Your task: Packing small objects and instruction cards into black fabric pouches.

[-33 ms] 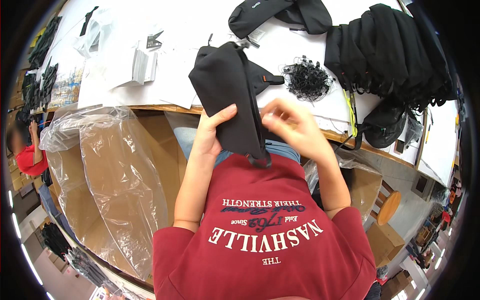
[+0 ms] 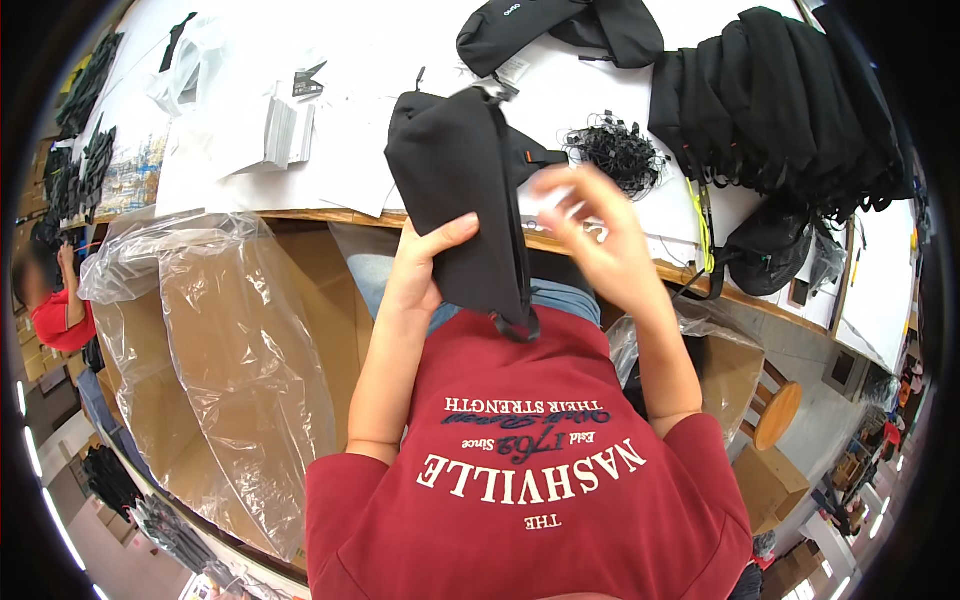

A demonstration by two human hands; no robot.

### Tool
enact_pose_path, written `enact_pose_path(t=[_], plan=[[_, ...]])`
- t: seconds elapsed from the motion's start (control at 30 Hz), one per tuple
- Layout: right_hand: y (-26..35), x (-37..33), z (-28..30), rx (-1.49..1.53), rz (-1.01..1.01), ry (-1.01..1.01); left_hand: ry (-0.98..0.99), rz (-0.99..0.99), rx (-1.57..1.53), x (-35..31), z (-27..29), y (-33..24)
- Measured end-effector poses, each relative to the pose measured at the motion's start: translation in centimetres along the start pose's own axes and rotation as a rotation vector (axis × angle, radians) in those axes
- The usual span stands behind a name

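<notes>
My left hand [image 2: 428, 262] grips a black zippered bag [image 2: 455, 190] near its lower part, thumb lying across the front. The bag stands tilted over the table's near edge and my lap. A webbing loop hangs at its bottom end, and a short strap with an orange tag [image 2: 533, 157] sticks out on its right side. To the right of the bag, apart from it, my right hand [image 2: 598, 225] is raised with bent fingers smeared by motion. Whether those fingers hold anything cannot be made out. Just beyond that hand lies a tangled heap of thin black cords [image 2: 618, 155].
More black bags [image 2: 560, 30] lie at the back, and a row of them [image 2: 770, 100] is stacked at the right. White paper cards [image 2: 275, 135] stand at left on the white table [image 2: 360, 60]. A plastic-lined carton [image 2: 215, 370] is below left. A person in red [image 2: 62, 310] is far left.
My right hand has moved up and slightly right, away from the bag's zipper side. The bag has shifted slightly right in my left hand.
</notes>
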State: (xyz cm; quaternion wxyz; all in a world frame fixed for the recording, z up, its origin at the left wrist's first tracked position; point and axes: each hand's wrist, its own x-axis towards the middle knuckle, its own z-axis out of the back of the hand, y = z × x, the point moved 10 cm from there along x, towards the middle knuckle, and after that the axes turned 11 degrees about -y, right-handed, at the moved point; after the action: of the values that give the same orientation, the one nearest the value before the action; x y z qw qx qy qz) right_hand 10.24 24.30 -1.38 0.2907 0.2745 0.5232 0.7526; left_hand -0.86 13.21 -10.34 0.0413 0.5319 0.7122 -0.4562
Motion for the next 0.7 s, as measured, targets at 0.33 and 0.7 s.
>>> enact_pose_path(t=[0.33,0.7], plan=[[5.3,1.7,3.2,-0.354,0.427,-0.381,0.068,0.105,0.130,-1.6,-1.5,1.6],[3.5,1.0,1.5,-0.213,0.267,-0.115,0.334,0.091,0.311,0.8,-0.7,0.4]])
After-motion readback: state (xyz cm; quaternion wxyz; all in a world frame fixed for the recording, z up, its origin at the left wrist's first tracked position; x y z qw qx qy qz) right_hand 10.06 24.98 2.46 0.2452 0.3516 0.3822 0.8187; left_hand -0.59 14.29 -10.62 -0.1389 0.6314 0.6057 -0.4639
